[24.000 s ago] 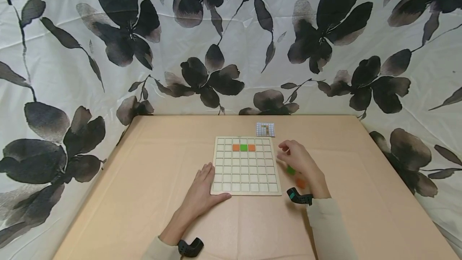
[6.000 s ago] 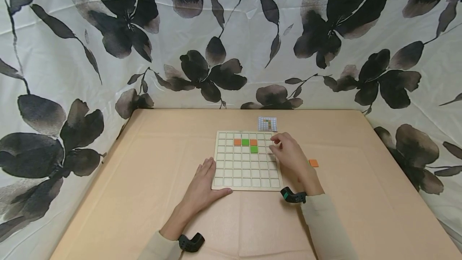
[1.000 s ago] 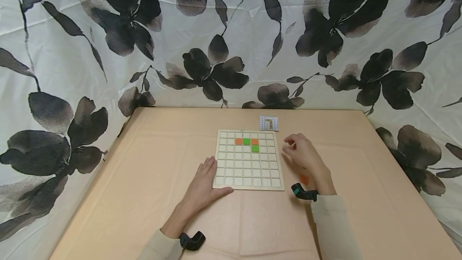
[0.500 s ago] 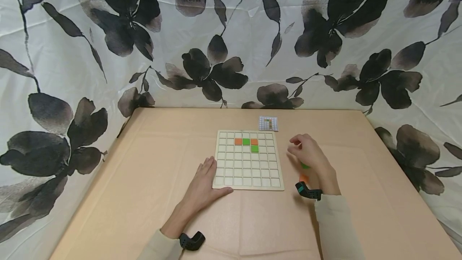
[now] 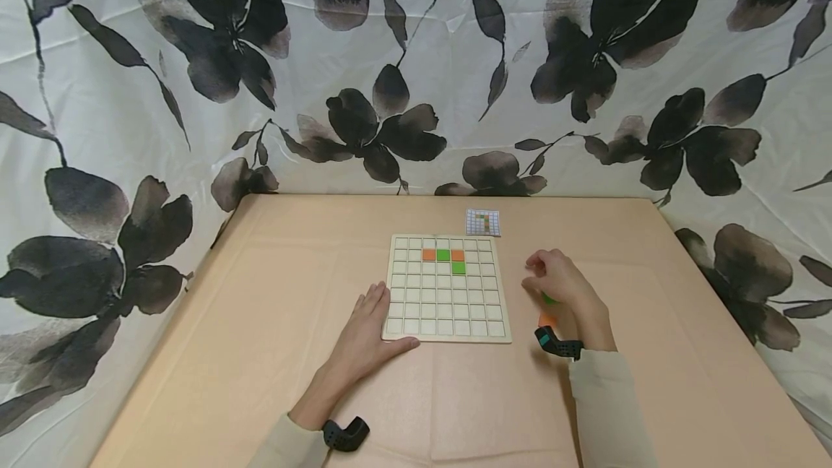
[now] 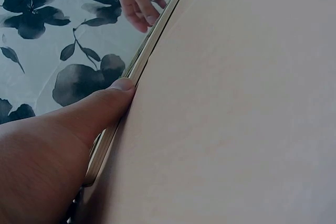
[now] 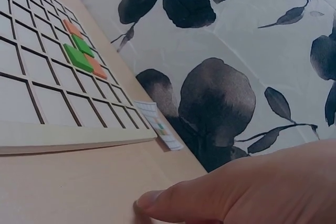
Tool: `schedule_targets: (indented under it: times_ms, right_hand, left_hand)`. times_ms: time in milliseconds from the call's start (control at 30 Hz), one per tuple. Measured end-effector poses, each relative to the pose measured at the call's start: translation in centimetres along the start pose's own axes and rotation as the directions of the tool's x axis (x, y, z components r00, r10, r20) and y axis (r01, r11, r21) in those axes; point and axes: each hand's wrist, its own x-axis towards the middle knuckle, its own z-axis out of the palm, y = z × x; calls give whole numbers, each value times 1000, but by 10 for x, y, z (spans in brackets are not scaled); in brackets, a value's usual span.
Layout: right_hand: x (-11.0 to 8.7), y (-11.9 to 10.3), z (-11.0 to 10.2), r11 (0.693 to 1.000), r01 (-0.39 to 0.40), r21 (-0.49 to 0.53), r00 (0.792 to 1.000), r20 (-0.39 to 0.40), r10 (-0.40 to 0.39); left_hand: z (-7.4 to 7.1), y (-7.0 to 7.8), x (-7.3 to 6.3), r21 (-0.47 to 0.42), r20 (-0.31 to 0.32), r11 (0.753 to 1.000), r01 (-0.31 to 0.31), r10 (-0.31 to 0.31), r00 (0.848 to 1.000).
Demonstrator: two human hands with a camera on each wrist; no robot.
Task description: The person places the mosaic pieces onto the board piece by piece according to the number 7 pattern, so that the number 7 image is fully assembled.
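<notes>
My left hand [image 5: 367, 327] lies flat along the left edge of a pale gridded board [image 5: 447, 309], its thumb at the near edge. In the left wrist view the thumb [image 6: 113, 98] presses against the board's side. Set in the board's second row are an orange tile [image 5: 429, 255], a green tile [image 5: 443, 255] and another orange tile [image 5: 458, 255], with one more green tile [image 5: 458, 268] below the last. Right of the board hovers my right hand [image 5: 562, 284], thumb and fingers apart, nothing visible between them. It partly hides a loose green tile [image 5: 548, 298].
A loose orange tile [image 5: 547, 319] lies by the right wrist. Beyond the board's far right corner lies a small pattern card [image 5: 483, 222] with a printed grid. The tan table [image 5: 292, 258] meets a floral cloth [image 5: 416, 179] at its far edge.
Over the last second my right hand has moved slightly right and nearer, its thumb and fingers parting. The loose green tile has come into view. My left hand stays put.
</notes>
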Motion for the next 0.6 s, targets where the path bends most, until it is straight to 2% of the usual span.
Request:
schedule_targets:
  times_ms: [600]
  right_hand:
    - [1,2,2,1000,2,-9,1000,26,-2]
  left_hand:
    - [0,-1,0,-3,8,1000,3,-3,1000]
